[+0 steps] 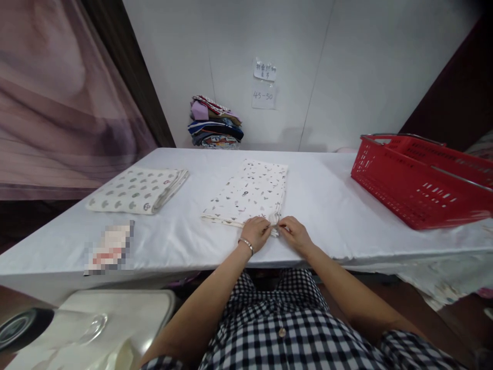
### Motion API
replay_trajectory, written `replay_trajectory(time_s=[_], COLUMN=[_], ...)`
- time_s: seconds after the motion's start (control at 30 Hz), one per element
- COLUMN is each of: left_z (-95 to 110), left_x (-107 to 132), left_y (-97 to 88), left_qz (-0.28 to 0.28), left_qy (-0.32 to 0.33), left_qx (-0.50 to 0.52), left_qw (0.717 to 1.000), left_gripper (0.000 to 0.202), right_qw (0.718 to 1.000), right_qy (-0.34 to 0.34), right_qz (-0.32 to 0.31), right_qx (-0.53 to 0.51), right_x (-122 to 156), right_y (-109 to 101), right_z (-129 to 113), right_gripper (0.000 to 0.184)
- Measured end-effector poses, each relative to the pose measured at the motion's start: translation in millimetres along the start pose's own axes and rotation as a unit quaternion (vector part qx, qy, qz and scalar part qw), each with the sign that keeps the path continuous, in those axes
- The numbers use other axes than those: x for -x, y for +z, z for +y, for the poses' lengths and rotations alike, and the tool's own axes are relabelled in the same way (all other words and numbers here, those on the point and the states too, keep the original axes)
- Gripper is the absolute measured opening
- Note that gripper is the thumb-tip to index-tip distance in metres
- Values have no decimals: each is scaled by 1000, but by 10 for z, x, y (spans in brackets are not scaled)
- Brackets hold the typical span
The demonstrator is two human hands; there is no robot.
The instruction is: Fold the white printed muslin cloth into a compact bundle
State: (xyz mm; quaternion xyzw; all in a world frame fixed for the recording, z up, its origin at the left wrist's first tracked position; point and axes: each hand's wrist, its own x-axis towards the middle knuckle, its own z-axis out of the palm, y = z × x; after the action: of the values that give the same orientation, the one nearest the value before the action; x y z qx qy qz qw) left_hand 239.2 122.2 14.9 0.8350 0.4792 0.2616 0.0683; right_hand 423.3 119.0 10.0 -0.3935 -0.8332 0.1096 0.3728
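A white cloth with a small scattered print lies folded flat in the middle of the table. At its near right corner, the fabric is bunched up between my two hands. My left hand wears a bracelet and is closed on the cloth's near edge. Just to the right, my right hand pinches the same corner with thumb and fingers. The fingertips of both hands nearly meet, and partly hide the bunched fabric.
A folded cream cloth with grey motifs lies at the left, with a blurred-out flat item nearer me. At the right stands a red basket. Folded fabrics are stacked against the back wall, and the white-covered table ends before my lap.
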Motion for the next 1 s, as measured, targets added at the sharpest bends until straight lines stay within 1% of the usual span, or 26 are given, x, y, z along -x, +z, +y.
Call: replay_trajectory(time_s=[0.1, 0.3, 0.5, 0.67, 0.87, 1.0], left_z=[-29, -30, -29, -24, 11, 49], left_x=[-17, -14, -16, -16, 5, 35], left_y=[-1, -5, -5, 3, -24, -56], left_qz=[2, 2, -5, -4, 2, 2], left_qy=[-15, -20, -21, -15, 5, 23], left_qx=[18, 19, 18, 15, 8, 1], left_qw=[1000, 1000, 1000, 1000, 1000, 1000], left_gripper=[20, 20, 20, 23, 24, 17], right_qw=[1000, 996, 993, 992, 996, 997], right_qy=[2, -21, -16, -8, -35, -32], right_qz=[-17, -77, -101, -98, -59, -53], right_qx=[2, 26, 53, 74, 53, 50], right_x=[8, 3, -10, -8, 10, 13], right_y=[-8, -13, -6, 15, -8, 0], right_z=[-6, -21, -11, -5, -32, -35], right_gripper=[13, 25, 25, 25, 26, 26])
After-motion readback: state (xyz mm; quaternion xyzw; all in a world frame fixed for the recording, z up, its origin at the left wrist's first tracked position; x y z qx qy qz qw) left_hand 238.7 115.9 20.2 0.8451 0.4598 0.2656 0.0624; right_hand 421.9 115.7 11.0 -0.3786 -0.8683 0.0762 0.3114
